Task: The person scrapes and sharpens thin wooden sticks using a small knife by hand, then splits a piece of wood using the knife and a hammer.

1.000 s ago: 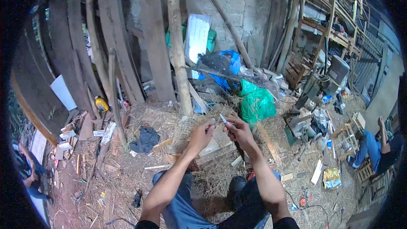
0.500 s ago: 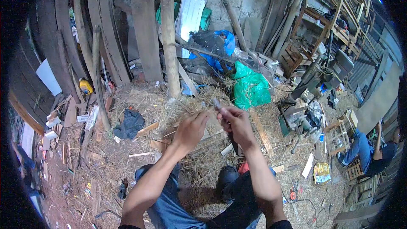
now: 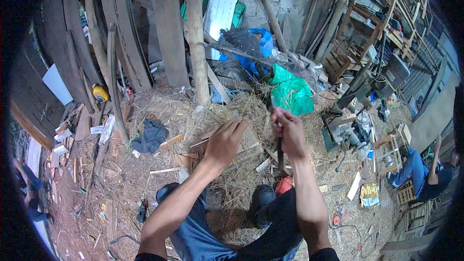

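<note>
My right hand (image 3: pixel 291 133) is closed around a slim knife-like tool (image 3: pixel 280 152). Its dark end sticks out below the fist, and a pale, blurred tip shows above the fingers. Left of it, my left hand (image 3: pixel 224 145) has its fingers bent and pressed together. Whatever sits in that pinch, if anything, is too small or hidden to name. Both hands are raised over the straw-covered ground in front of my knees, with a gap between them.
A green plastic bag (image 3: pixel 292 92) lies ahead, near a wooden post (image 3: pixel 197 43). Dark cloth (image 3: pixel 150 136) rests on the ground at left. A metal machine (image 3: pixel 345 133) stands at right, and a seated person (image 3: pixel 425 174) is beyond it. Wood scraps and straw cover the floor.
My right hand has moved right and away from my left hand, carrying the tool, which now points more upright. My left hand has shifted slightly right and stays pinched.
</note>
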Tool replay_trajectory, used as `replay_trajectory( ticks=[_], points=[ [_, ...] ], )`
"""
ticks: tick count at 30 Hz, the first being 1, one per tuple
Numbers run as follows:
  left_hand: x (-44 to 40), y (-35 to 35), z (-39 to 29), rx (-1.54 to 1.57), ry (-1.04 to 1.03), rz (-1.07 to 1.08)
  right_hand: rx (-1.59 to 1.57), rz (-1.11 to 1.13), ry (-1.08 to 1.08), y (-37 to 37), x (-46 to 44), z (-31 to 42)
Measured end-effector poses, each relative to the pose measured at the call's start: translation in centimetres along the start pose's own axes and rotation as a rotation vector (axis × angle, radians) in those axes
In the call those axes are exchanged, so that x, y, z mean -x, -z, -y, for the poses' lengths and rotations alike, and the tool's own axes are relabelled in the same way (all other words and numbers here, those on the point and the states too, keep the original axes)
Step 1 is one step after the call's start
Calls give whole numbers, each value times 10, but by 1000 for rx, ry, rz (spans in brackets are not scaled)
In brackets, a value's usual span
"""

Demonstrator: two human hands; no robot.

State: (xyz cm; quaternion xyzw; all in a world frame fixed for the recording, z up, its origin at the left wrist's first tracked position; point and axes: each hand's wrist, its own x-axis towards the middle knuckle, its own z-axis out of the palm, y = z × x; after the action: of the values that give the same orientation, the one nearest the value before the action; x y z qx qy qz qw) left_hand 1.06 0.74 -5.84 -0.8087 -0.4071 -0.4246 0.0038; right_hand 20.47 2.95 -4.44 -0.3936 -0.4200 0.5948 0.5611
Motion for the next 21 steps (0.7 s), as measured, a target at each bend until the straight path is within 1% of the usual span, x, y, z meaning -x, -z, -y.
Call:
replay_trajectory(
  ticks=[2,4,6,7,11,12,14,15,17,19,21],
  points=[
    [1,1,-1,-6,-16,-24,-39,-43,12,9,-1,6],
    [0,2,-4,-35,24,-6,-30,-58,1,-3,7,8],
    [3,-1,-3,-62,17,31,77,56,-48,-16,16,4],
    [2,-3,-3,-95,8,63,20,69,-97,-21,17,0],
    [3,-3,-6,-39,21,94,-28,95,-85,-10,10,0],
    [3,-4,-6,15,30,58,-28,98,-87,-4,6,0],
    [4,-6,-4,71,41,21,21,-79,12,10,-2,2],
    [5,-6,-1,82,27,10,3,-31,-36,14,-2,9],
    [4,-6,2,90,10,-4,-7,-40,-33,19,-7,5],
    [3,-2,-3,40,-8,85,-18,-51,-43,20,-6,2],
    [1,0,-4,27,2,101,20,-87,-53,18,-8,5]
  ],
)
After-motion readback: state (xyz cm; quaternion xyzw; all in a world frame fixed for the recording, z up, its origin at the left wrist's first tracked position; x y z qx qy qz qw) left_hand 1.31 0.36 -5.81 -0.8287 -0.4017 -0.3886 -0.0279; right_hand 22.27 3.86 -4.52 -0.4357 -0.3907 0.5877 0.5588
